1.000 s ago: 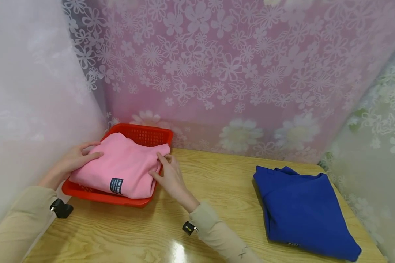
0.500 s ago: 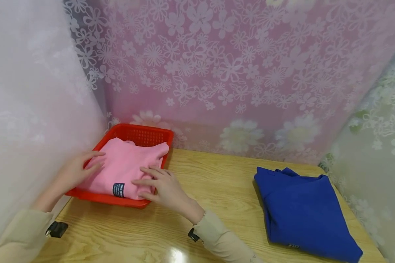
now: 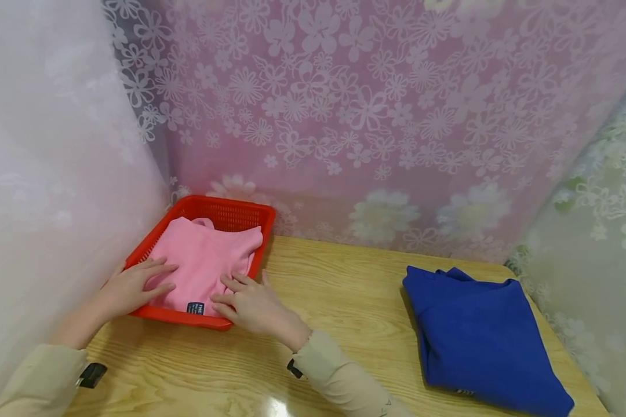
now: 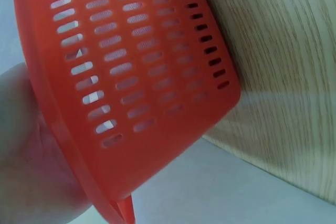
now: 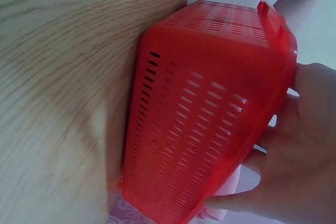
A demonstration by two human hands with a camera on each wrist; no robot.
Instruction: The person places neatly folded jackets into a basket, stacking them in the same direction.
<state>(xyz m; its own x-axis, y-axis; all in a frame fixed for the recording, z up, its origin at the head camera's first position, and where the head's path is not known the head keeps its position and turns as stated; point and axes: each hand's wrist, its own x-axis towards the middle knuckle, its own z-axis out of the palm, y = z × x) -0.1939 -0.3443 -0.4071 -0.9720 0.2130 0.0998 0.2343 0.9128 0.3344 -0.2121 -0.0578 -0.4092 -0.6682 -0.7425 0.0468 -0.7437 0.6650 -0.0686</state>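
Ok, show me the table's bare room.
The widest patch of wood-grain table lies between the red basket and the blue garment, narrowed by the right sleeve. More bare wood lies before the basket, between that sleeve and the left sleeve. Crowded: the basket, holding the pink garment under left hand and right hand.

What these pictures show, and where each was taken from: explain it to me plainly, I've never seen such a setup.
There is no machine here, just a person's two bare hands: the left hand and the right hand. The wide picture comes from a camera worn on the head, looking forward and down. The two closer ones come from cameras on the wrists; each mostly sees the outside of the red basket, with its slotted walls.

On the wooden table stand the basket and, off to the right, a folded blue cloth. A pink cloth lies in the basket. Both hands touch it; neither plainly grips it.
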